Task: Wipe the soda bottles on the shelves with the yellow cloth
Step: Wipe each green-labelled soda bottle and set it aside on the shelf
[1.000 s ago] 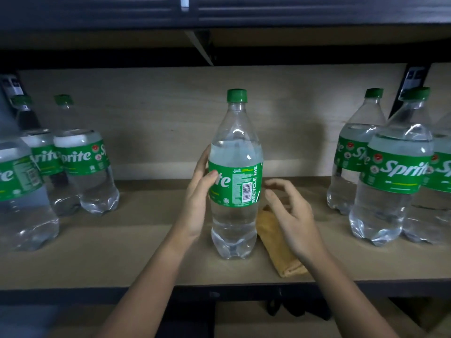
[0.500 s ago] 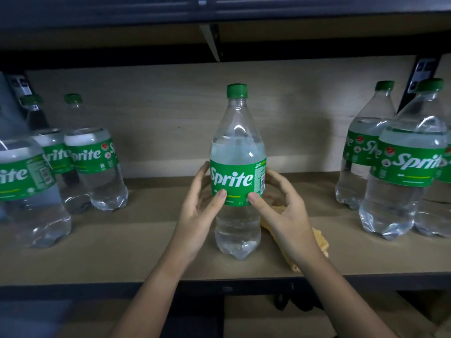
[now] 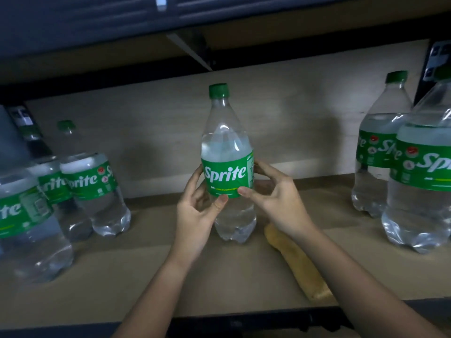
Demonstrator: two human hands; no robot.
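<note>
- Head view: centre bottle (image 3: 228, 152) stands upright on the shelf (image 3: 151, 276), long axis vertical, green cap (image 3: 219, 90) at the top.
- Its green label faces the camera and reads "Sprite" in white; the small yellow line beneath is too fine to read.
- Left hand (image 3: 195, 215): fingers curled round the left side of the label, thumb on the label's lower edge. It grips the bottle.
- Right hand (image 3: 275, 203): thumb on the lower right of the label, fingers curved behind the right side. It grips the bottle too.
- Cloth (image 3: 296, 262), yellow, lies bunched long on the shelf just right of the bottle, under the right forearm, running toward the front edge. Neither hand touches it.
- Left bottles (image 3: 97, 189): a group, upright, "Sprite" labels partly cut off.
- Right bottles (image 3: 422, 181): two, upright, labels reading "Spr" at the frame edge.
</note>
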